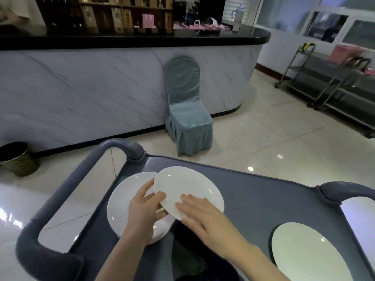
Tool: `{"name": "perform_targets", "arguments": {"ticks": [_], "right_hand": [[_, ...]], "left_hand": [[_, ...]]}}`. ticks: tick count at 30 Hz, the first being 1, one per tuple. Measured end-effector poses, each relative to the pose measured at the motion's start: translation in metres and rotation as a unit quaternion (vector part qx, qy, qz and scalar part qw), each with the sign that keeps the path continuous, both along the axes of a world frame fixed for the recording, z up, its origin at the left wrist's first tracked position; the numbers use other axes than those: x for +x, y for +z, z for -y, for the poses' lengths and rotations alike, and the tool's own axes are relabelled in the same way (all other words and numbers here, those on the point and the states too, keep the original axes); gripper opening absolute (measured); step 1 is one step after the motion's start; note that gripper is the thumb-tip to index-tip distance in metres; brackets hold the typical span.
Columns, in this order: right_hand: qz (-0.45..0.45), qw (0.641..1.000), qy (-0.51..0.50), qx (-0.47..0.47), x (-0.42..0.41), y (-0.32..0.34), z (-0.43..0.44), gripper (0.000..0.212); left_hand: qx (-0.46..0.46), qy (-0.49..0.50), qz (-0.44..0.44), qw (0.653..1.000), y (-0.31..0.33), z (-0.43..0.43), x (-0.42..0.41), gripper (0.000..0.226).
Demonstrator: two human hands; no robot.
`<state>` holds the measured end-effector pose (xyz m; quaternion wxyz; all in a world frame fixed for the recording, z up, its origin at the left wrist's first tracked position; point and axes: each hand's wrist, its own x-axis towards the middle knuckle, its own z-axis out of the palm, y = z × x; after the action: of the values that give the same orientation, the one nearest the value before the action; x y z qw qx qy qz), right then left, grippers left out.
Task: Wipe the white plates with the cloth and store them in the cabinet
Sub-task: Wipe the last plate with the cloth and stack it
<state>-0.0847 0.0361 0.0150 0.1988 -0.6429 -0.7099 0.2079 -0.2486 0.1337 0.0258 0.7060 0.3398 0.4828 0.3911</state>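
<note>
A grey cart (253,199) with rounded handles at both ends carries three white plates on its flat top, which serves as the worktop. One plate (121,201) lies flat at about 9 o'clock of the cart top, near the left handle (67,191). A second plate (190,185) is tilted over it, its far edge raised toward 12 o'clock and its near edge dipping toward 6 o'clock, so it overlaps the flat one's right side. The left hand (145,211) grips this tilted plate at its left near edge, thumb on the upper face and fingers curled beneath, between the two plates. The right hand (200,213) lies flat and unclenched on the tilted plate's near right part, fingers spread and pointing toward 10 o'clock, pressing rather than clutching. A third plate (308,254) lies flat by itself at about 4 o'clock, well apart from the others, its long axis in this view running from 11 to 5 o'clock. Beyond the cart, a cloth-covered chair (186,110) stands against a marbled counter (101,88), and a bin (18,159) sits on the floor at 9 o'clock.
</note>
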Motion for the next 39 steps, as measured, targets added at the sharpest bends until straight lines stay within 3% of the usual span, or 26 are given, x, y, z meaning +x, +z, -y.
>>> {"name": "perform_targets", "arguments": {"ticks": [4, 6, 9, 12, 14, 17, 20, 27, 31, 39], "right_hand": [[-0.038, 0.981, -0.190, -0.005, 0.011, -0.018, -0.022, 0.056], [-0.121, 0.956, -0.263, -0.056, 0.009, -0.026, -0.031, 0.062], [-0.278, 0.916, -0.278, -0.076, -0.010, -0.041, -0.043, 0.052], [-0.362, 0.875, -0.316, -0.052, -0.032, -0.054, -0.049, 0.057], [-0.386, 0.859, -0.334, -0.041, -0.045, -0.058, -0.050, 0.062], [-0.372, 0.865, -0.334, -0.032, -0.061, -0.064, -0.050, 0.065], [-0.326, 0.883, -0.337, -0.014, -0.069, -0.068, -0.051, 0.067], [-0.267, 0.909, -0.319, -0.012, -0.075, -0.068, -0.056, 0.069], [-0.234, 0.937, -0.257, -0.022, -0.079, -0.066, -0.064, 0.068], [-0.282, 0.928, -0.242, -0.018, -0.061, -0.072, -0.061, 0.066]], "left_hand": [[-0.008, 0.025, -0.011, 1.000, -0.022, -0.023, -0.037, 0.046], [-0.006, 0.020, -0.013, 1.000, -0.032, -0.033, -0.055, 0.048], [-0.009, 0.013, -0.024, 1.000, -0.042, -0.039, -0.072, 0.048], [0.024, 0.019, -0.069, 0.997, -0.048, -0.040, -0.080, 0.048], [0.094, 0.029, -0.139, 0.985, -0.052, -0.039, -0.086, 0.050], [0.182, 0.040, -0.256, 0.949, -0.058, -0.038, -0.094, 0.049], [0.173, 0.049, -0.295, 0.938, -0.062, -0.036, -0.098, 0.052], [0.166, 0.043, -0.335, 0.926, -0.075, -0.033, -0.106, 0.057], [0.163, 0.028, -0.346, 0.923, -0.076, -0.033, -0.105, 0.061], [0.174, 0.030, -0.401, 0.899, -0.079, -0.030, -0.098, 0.065]]}}
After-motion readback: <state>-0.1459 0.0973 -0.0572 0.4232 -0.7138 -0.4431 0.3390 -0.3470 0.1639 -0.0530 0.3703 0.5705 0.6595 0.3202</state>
